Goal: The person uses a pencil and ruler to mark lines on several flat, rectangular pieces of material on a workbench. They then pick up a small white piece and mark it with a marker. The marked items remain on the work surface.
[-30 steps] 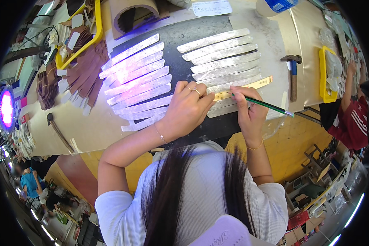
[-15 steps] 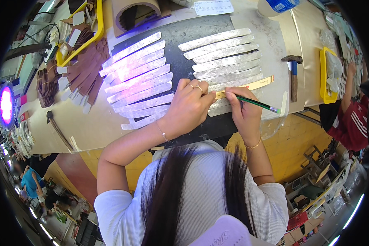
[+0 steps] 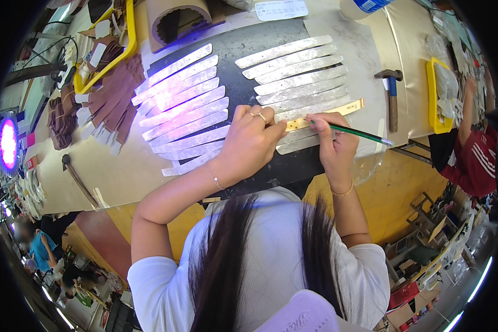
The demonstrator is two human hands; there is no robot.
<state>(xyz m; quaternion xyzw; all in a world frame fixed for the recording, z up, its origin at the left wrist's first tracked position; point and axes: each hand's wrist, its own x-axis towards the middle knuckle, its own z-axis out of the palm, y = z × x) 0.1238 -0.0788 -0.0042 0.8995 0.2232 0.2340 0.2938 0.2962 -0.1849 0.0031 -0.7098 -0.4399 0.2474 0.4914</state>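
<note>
Two columns of silvery, metallic-looking strips lie on a black mat: a left column point(image 3: 191, 110) under a pinkish glare and a right column point(image 3: 301, 83). A pale yellow strip with small dark holes point(image 3: 346, 109) lies across the lower part of the right column. My left hand point(image 3: 250, 141) is closed at its left end, thumb and fingertips pressing it. In my right hand point(image 3: 337, 146) is a green pencil point(image 3: 365, 134), its tip by the yellow strip near my left fingertips. The pencil point itself is too small to make out.
Two hammers lie on the table, one at right point(image 3: 392, 102) and one at left point(image 3: 78, 180). Brown strips point(image 3: 113, 102) and a yellow tray point(image 3: 131, 39) sit at left. A lit lamp point(image 3: 8, 144) stands at far left. Another person in red point(image 3: 473, 160) is at right.
The pencil's free end has swung right and its shaft lies a little lower. My right hand has shifted slightly around the strip; my left hand keeps its hold. The whole view has shifted slightly.
</note>
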